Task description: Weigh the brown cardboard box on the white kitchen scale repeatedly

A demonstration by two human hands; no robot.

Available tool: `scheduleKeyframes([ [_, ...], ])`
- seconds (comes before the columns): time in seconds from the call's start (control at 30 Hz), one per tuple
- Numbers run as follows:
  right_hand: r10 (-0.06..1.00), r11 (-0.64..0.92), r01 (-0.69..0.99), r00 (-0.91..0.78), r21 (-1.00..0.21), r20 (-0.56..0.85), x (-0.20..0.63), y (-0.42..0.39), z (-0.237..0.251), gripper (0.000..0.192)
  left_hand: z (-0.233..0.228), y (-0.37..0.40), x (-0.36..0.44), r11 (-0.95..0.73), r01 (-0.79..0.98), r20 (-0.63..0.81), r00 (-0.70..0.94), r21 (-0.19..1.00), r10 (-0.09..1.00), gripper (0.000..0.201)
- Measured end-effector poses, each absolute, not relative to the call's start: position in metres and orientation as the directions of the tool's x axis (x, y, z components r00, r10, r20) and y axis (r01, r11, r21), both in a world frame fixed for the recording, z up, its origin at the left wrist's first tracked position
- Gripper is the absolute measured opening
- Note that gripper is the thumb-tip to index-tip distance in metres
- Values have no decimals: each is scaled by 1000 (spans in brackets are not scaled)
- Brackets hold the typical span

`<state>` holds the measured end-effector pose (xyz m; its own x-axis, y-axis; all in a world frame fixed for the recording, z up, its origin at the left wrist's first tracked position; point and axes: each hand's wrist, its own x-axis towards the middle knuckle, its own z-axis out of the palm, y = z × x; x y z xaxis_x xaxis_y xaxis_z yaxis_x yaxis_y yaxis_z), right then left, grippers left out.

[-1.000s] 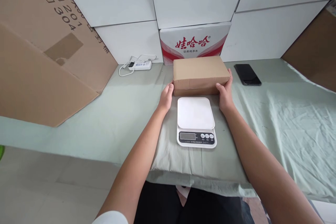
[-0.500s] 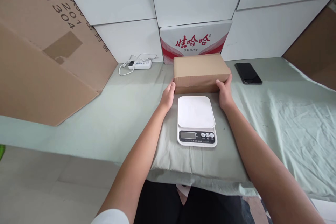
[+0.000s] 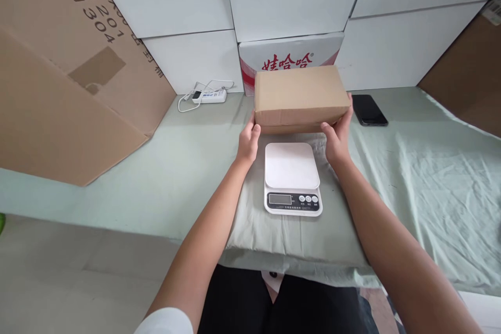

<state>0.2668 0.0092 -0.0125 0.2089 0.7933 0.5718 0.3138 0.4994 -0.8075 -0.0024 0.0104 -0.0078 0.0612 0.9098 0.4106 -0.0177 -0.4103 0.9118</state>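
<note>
Presently both hands grip one brown cardboard box (image 3: 300, 98) by its short ends — left hand (image 3: 248, 142) at the left lower corner, right hand (image 3: 338, 135) at the right end, fingers wrapped up the side. Box is held level, clear of the surface, just behind and above a white digital scale (image 3: 291, 178); no contact between box and scale platform. Scale sits on a pale green cloth (image 3: 410, 177) covering the desk, display and three buttons facing the person. Behind the box: a white carton with red lettering (image 3: 289, 55), partly hidden by it, against a wall of white cartons. Black phone (image 3: 369, 110) lies flat on the cloth just right of the box — near the right hand, not touching. White power strip (image 3: 209, 96) with cable sits at the back left; a large brown cardboard sheet (image 3: 66, 73) leans at far left.
</note>
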Motion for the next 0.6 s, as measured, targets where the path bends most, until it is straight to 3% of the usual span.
scheduleKeyframes([
  [0.17,756,538,341,210,-771,620,268,-61,10,117,11,-51,-15,-424,-34,425,113,905,898,89],
  [0.33,833,457,327,170,-827,527,275,-130,-6,111,3,-111,-34,-394,-32,392,204,918,897,83],
  [0.6,844,452,287,171,-845,509,272,-140,-19,106,-10,-120,-35,-316,-55,320,199,947,926,85],
])
